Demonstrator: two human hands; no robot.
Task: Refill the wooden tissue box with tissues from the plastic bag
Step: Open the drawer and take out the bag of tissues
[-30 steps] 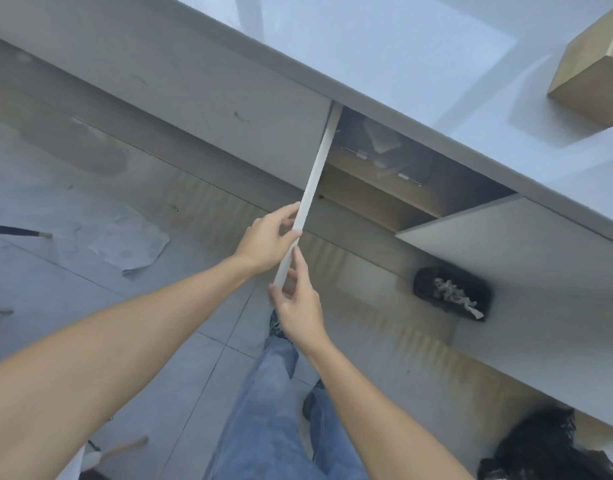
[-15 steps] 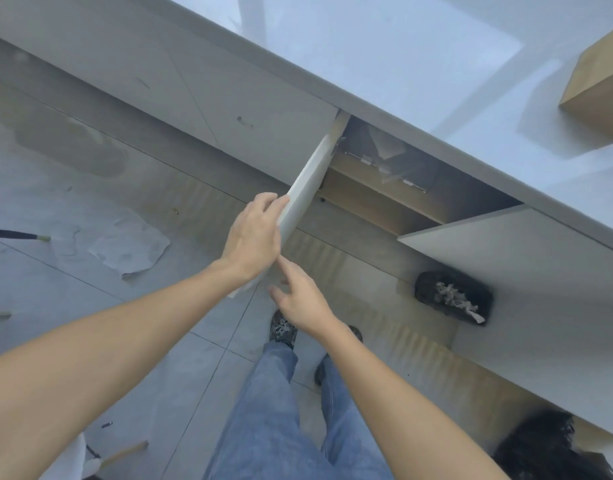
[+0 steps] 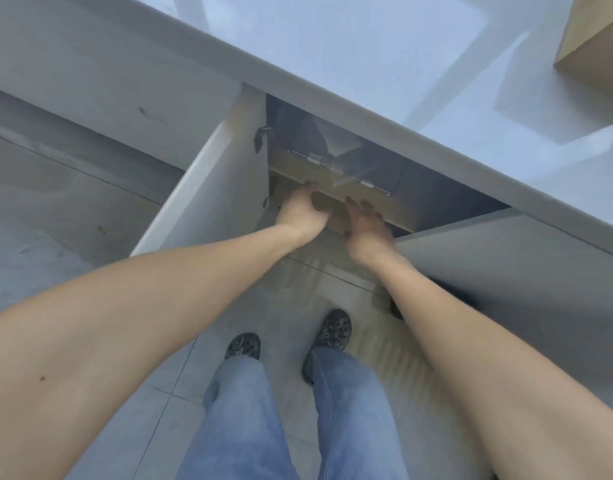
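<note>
Both hands reach into the open cabinet. Left hand curls over the shelf edge; right hand spread, empty. Wooden box sits on the counter.

The open white cabinet door walls the left; the grey bench edge overhangs above; the dark cabinet opening between stays passable.

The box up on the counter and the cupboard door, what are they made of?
The box looks like pale wood with a matte finish: tan colour, flat faces, sharp edges. The cupboard door looks like smooth white-coated board, perhaps laminate; its inner edge shows tan. The counter is glossy and reflects light, material unclear.
</note>
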